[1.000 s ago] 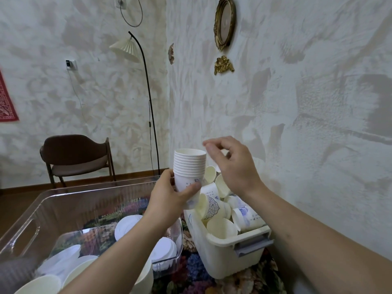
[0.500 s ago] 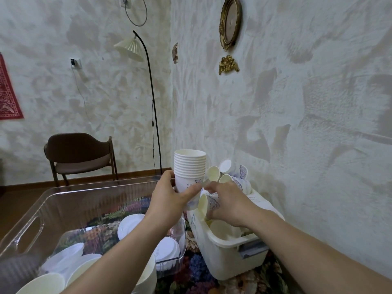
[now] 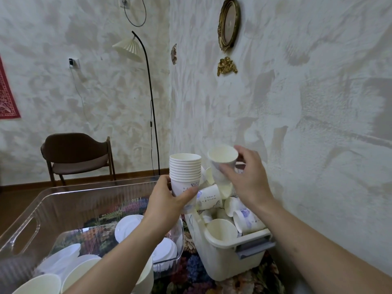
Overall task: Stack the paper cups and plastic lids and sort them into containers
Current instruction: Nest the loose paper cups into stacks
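The left hand (image 3: 167, 200) grips a nested stack of cups (image 3: 185, 172) while the right hand (image 3: 246, 177) has its fingers pinching a single cup (image 3: 222, 160) just right of it. Many loose cups remain in the white bin (image 3: 224, 257), and lids (image 3: 127, 227) lie unstacked in the clear container (image 3: 31, 225), so the sorting looks far from finished.

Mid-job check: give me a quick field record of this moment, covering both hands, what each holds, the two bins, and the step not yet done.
left hand: left hand grips the cup stack upright, near its base
right hand: right hand holds a single paper cup, tilted, mouth toward the camera
relation: single cup is beside the stack's top, not yet nested
white bin: white bin holds loose cups in a jumble
clear bin: clear bin holds white lids
pending: nest the single cup into the stack
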